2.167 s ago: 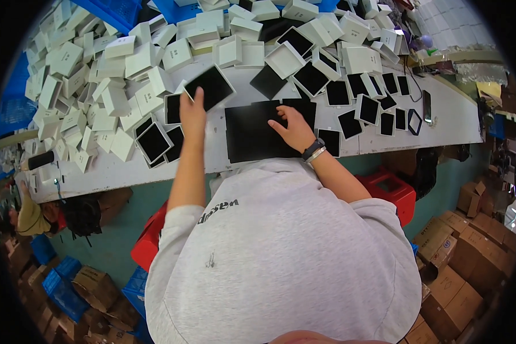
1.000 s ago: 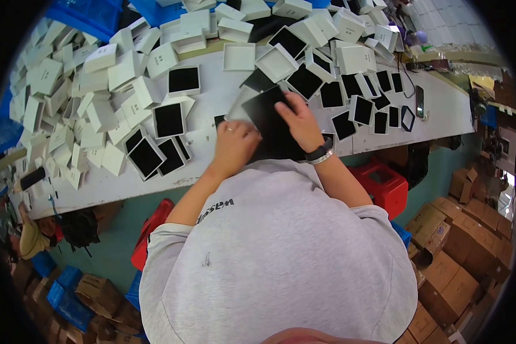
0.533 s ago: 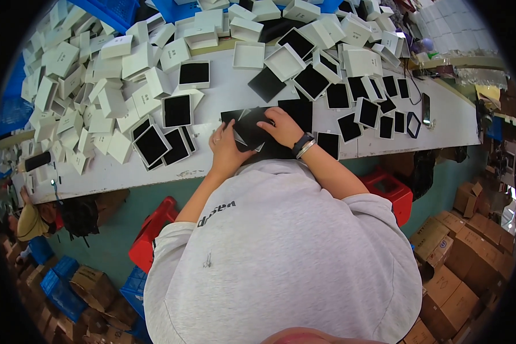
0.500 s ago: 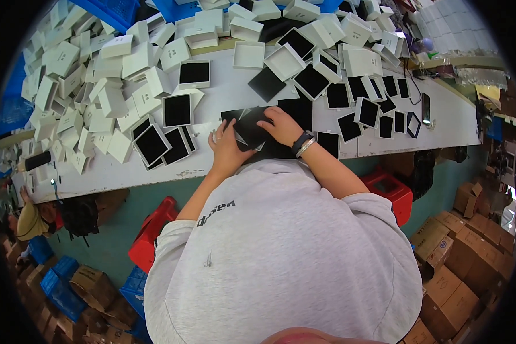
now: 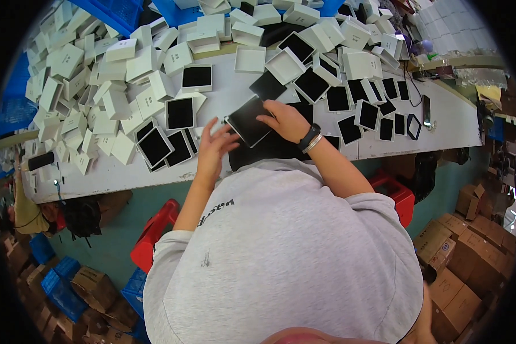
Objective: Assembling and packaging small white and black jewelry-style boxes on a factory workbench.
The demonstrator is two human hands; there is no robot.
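My right hand [image 5: 288, 121] pinches the right corner of a thin black square piece [image 5: 248, 122] with a slightly shiny face, held tilted above the table. A small pale bit shows at its left corner; I cannot make out what it is. My left hand [image 5: 213, 150] is just left of the piece, fingers spread and nothing visible in them. Beneath both hands lies a larger black sheet or stack [image 5: 252, 153] at the table's near edge. Another black square [image 5: 268, 86] rests flat just beyond. White box halves with black inserts [image 5: 180, 113] lie left of my left hand.
A big heap of white boxes [image 5: 117, 106] covers the left of the white table [image 5: 212, 60]. More black-lined trays [image 5: 367, 113] are on the right, beside a phone [image 5: 426, 110]. Blue crates [image 5: 120, 14] stand at the back. Red stools [image 5: 155, 232] flank me; cartons [image 5: 456, 292] fill the floor at right.
My left hand has come off the black piece, moving left and down with its fingers opening. The black piece in my right hand has been turned and lifted into clearer view.
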